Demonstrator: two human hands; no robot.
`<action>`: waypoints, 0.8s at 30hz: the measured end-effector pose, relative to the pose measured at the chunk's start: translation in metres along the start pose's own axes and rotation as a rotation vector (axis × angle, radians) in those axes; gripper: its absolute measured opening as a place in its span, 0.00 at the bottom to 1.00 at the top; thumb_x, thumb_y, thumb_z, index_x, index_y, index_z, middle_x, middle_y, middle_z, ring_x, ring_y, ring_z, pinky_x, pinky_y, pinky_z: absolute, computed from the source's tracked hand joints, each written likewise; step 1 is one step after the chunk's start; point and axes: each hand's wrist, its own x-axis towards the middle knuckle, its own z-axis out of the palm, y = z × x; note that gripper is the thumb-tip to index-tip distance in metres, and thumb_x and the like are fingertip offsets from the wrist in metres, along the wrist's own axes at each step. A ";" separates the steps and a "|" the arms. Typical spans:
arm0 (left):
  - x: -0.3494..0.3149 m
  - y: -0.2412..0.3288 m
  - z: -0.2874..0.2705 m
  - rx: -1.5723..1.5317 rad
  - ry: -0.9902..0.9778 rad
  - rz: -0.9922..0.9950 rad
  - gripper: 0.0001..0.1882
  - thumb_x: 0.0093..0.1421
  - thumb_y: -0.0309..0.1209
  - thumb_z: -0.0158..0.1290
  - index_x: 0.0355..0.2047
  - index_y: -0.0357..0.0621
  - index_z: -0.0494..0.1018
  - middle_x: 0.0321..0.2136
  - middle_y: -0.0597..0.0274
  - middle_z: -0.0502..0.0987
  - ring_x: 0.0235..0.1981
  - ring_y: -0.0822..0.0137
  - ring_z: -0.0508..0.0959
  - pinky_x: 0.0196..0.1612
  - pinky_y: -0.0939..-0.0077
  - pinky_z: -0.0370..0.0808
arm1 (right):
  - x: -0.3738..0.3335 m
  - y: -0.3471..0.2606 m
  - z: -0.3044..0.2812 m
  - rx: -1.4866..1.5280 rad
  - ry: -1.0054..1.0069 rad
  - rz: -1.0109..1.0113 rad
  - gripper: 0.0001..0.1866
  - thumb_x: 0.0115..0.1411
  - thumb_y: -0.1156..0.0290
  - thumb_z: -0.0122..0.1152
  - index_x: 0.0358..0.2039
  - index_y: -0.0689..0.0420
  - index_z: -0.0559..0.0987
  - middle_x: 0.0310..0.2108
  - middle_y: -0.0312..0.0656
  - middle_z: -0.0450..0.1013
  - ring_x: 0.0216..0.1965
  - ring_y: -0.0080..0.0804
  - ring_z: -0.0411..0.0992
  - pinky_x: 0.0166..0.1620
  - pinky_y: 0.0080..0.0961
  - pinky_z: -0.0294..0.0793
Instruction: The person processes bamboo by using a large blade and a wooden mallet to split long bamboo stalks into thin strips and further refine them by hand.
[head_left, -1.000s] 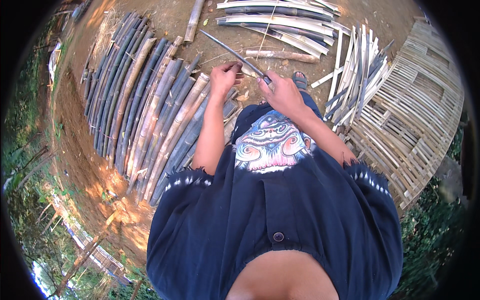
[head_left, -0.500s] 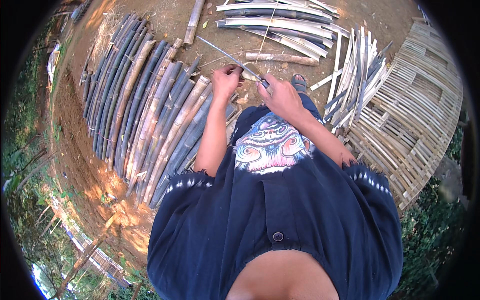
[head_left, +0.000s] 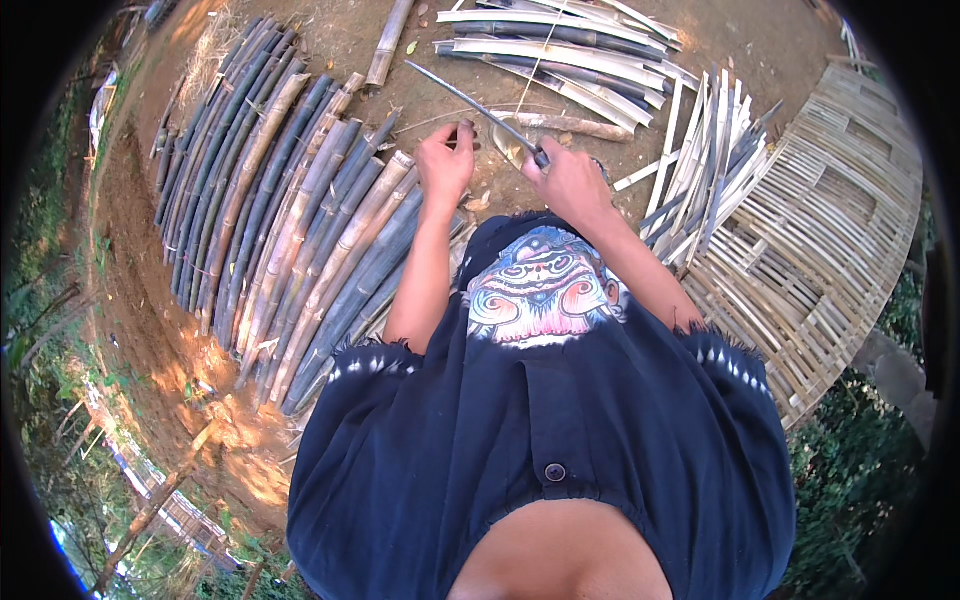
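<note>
In my right hand (head_left: 572, 185) I grip the handle of a long knife (head_left: 478, 106). Its narrow, straight blade slants up and left, passing above my left hand. My left hand (head_left: 445, 165) is closed with thumb and fingers drawn together, and whatever may be between them cannot be made out. Between the hands, under the blade, shows a pale, hollow split bamboo piece (head_left: 509, 146); its lower part is hidden. Just beyond lies a short bamboo pole (head_left: 580, 125) on the dirt.
Many dark bamboo poles (head_left: 290, 210) lie side by side at the left. Split bamboo lengths (head_left: 560, 45) are stacked at the far side. A pile of bamboo strips (head_left: 705, 165) lies to the right, beside a large slatted bamboo panel (head_left: 815, 230). Another pole (head_left: 390, 45) lies far ahead.
My right hand has shifted slightly right with the knife, and the blade has moved away from my left hand. The left hand has drawn back a little from the pale bamboo piece.
</note>
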 end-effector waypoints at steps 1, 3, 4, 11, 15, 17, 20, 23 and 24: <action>0.000 0.005 -0.002 0.092 0.116 0.176 0.13 0.67 0.33 0.55 0.42 0.36 0.80 0.34 0.56 0.84 0.32 0.64 0.85 0.35 0.72 0.80 | 0.001 0.000 -0.001 0.000 0.005 -0.005 0.18 0.61 0.56 0.57 0.38 0.60 0.79 0.27 0.62 0.77 0.33 0.63 0.77 0.39 0.53 0.76; 0.003 0.031 -0.006 0.176 0.287 0.497 0.11 0.65 0.32 0.56 0.40 0.37 0.81 0.34 0.54 0.83 0.33 0.62 0.84 0.36 0.70 0.79 | 0.002 0.005 0.000 -0.003 0.002 -0.017 0.18 0.61 0.56 0.58 0.36 0.62 0.79 0.26 0.62 0.77 0.32 0.62 0.77 0.39 0.52 0.76; 0.009 0.054 -0.009 0.164 0.340 0.649 0.10 0.65 0.32 0.56 0.39 0.38 0.81 0.34 0.53 0.83 0.34 0.61 0.84 0.37 0.69 0.79 | 0.003 0.008 0.000 0.008 0.012 -0.007 0.18 0.61 0.57 0.58 0.36 0.62 0.79 0.26 0.62 0.77 0.32 0.62 0.77 0.38 0.52 0.76; 0.078 0.138 -0.003 0.499 0.081 1.067 0.18 0.66 0.43 0.50 0.43 0.44 0.80 0.43 0.49 0.81 0.46 0.50 0.81 0.50 0.57 0.77 | -0.001 0.018 0.006 0.016 0.125 -0.027 0.15 0.60 0.62 0.61 0.31 0.63 0.77 0.22 0.60 0.76 0.28 0.62 0.77 0.34 0.51 0.76; 0.100 0.082 0.034 0.782 -0.268 0.841 0.26 0.68 0.51 0.42 0.51 0.44 0.76 0.48 0.49 0.79 0.53 0.50 0.77 0.58 0.54 0.73 | 0.007 0.024 0.001 0.044 0.109 -0.055 0.13 0.60 0.64 0.62 0.30 0.63 0.77 0.21 0.60 0.75 0.26 0.62 0.76 0.32 0.49 0.76; 0.102 0.085 0.040 0.718 -0.245 0.936 0.27 0.69 0.51 0.41 0.54 0.44 0.74 0.49 0.49 0.79 0.55 0.50 0.76 0.60 0.55 0.71 | 0.003 0.034 0.009 0.057 0.114 -0.058 0.13 0.60 0.64 0.63 0.29 0.63 0.77 0.20 0.58 0.75 0.25 0.60 0.77 0.34 0.51 0.76; 0.106 0.136 0.036 0.638 -0.122 1.107 0.26 0.69 0.50 0.43 0.55 0.43 0.73 0.48 0.50 0.79 0.54 0.50 0.75 0.62 0.57 0.68 | 0.005 0.041 0.008 0.029 0.143 -0.093 0.13 0.60 0.65 0.63 0.29 0.63 0.77 0.20 0.57 0.75 0.25 0.60 0.76 0.33 0.51 0.76; 0.100 0.173 0.020 0.450 -0.085 1.156 0.25 0.69 0.49 0.44 0.55 0.44 0.72 0.47 0.51 0.79 0.54 0.50 0.75 0.62 0.55 0.68 | 0.002 0.034 0.001 0.067 0.114 -0.024 0.12 0.59 0.65 0.64 0.28 0.63 0.77 0.20 0.60 0.75 0.26 0.62 0.76 0.32 0.52 0.76; 0.116 0.114 0.037 0.503 -0.136 1.115 0.26 0.70 0.48 0.41 0.57 0.44 0.71 0.49 0.49 0.78 0.56 0.50 0.74 0.62 0.54 0.68 | 0.002 0.041 0.005 0.069 0.122 -0.047 0.13 0.59 0.64 0.64 0.28 0.63 0.77 0.20 0.60 0.75 0.26 0.62 0.77 0.31 0.52 0.76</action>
